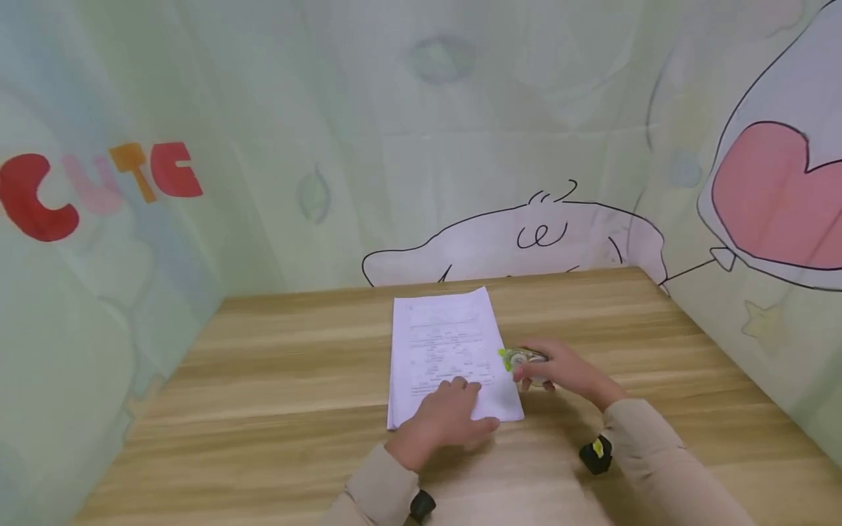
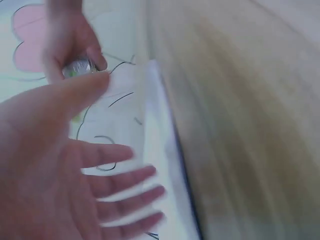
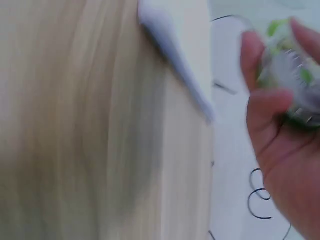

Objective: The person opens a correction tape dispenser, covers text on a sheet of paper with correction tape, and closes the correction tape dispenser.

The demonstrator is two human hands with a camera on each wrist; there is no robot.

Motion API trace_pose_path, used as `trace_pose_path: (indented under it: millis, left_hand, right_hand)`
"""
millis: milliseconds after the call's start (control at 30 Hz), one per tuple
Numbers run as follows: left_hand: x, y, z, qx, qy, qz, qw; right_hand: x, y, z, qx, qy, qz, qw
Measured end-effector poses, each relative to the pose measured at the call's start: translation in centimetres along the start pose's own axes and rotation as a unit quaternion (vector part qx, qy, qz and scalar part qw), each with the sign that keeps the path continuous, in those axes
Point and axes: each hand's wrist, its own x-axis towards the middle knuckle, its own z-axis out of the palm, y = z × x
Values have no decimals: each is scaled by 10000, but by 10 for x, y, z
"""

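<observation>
A stack of printed white sheets [image 1: 447,329] lies on the wooden table, its upper right corner slightly raised. My left hand [image 1: 447,416] is over the lower part of the pages, fingers extended and spread; in the left wrist view, that hand [image 2: 45,135] looks relaxed and holds nothing. Beside the right edge of the sheets, my right hand [image 1: 562,371] grips a clear correction tape dispenser [image 1: 522,358] with a bright green tip. The right wrist view shows the dispenser [image 3: 292,75], blurred, pinched between thumb and fingers, partly cut off by the frame.
The wooden table [image 1: 296,365] extends around the papers on all sides. Behind it hangs a pale green curtain [image 1: 316,109] with cartoon drawings and coloured letters. Dark straps or devices [image 1: 596,454] sit under both beige sleeves [image 1: 658,453].
</observation>
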Motion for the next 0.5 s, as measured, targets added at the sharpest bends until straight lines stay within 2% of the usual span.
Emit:
trace_pose_path:
  millis: [67, 100, 133, 200, 267, 367, 433, 500]
  left_hand:
    - [0, -4, -4, -613, 372, 217, 9972]
    - [-1, -5, -7, -999, 579, 362, 9927]
    - [-2, -5, -10, -1359, 795, 532, 9861]
    - [-4, -4, -16, -2090, 1137, 878, 9673]
    - [-7, -2, -20, -2552, 1457, 1172, 9487]
    - [-11, 3, -26, -2580, 1963, 1424, 9352]
    - [-13, 4, -29, -2354, 2278, 1538, 9322]
    - [-16, 4, -32, -2048, 2499, 1681, 9313]
  right_hand:
    - [-9, -5, 4, 772, -116, -185, 9968]
    - [-13, -8, 7, 1063, -163, -305, 9937]
    - [-16, -12, 10, 1280, -220, -465, 9904]
    - [-20, -18, 16, 1693, -340, -931, 9806]
    - [-24, -23, 21, 2075, -418, -1404, 9672]
    - [-27, -29, 27, 2522, -537, -1947, 9464]
    - [-29, -32, 30, 2623, -550, -2078, 9407]
    - [-30, -34, 32, 2622, -549, -2091, 9405]
